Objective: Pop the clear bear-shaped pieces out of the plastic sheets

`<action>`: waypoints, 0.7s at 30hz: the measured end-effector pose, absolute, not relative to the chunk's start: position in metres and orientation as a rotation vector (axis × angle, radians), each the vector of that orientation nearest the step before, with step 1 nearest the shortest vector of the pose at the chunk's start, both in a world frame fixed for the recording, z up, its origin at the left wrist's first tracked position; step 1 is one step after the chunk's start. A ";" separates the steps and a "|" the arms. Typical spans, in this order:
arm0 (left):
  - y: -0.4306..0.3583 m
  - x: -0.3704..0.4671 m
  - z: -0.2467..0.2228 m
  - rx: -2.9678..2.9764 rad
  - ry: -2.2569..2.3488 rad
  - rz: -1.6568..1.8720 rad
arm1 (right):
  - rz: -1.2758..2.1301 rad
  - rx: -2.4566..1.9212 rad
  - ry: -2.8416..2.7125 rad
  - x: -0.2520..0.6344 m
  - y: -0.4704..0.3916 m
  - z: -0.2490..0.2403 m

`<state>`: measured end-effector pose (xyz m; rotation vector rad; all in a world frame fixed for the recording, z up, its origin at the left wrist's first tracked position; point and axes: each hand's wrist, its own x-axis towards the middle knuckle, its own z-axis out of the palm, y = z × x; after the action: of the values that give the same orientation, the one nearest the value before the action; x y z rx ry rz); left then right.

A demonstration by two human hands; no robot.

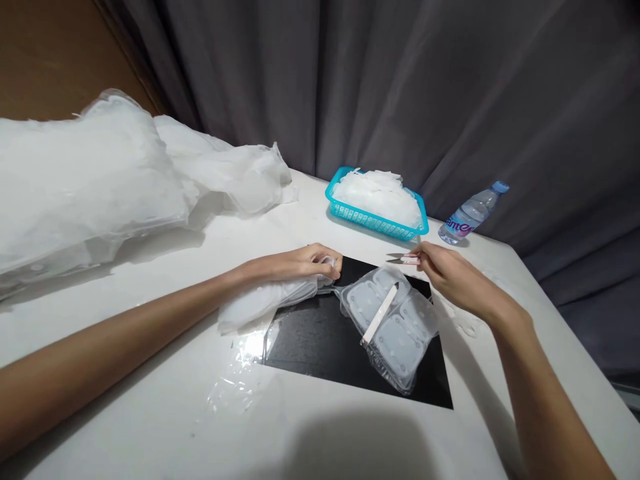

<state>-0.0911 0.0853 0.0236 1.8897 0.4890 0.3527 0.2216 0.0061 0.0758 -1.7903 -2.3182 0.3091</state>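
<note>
My left hand (316, 261) is closed around bunched white translucent plastic (273, 299) at the left side of a black mat (320, 340). Small scissors (404, 259) are held in my right hand (443, 270), their blades pointing left above the mat's back edge. Between and below both hands, a clear plastic bag (400, 340) with light grey compartmented pieces inside lies on the mat. Across that bag rests a slim white tool (381, 312) with a dark tip. A narrow twisted part of the bag reaches toward my left hand.
A turquoise basket (373, 222) full of white material stands at the back, with a water bottle (470, 217) to its right. Large white plastic bags (90, 173) cover the table's left rear. Crumpled clear film (233, 387) lies near the front left.
</note>
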 end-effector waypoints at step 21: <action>0.092 -0.091 0.017 1.847 0.468 0.415 | 0.185 -1.418 -2.636 0.132 -0.015 0.066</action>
<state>-0.0906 0.0919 0.0171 1.8472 0.4683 0.4145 0.1319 -0.0153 0.0663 -1.4176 -2.6359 0.1847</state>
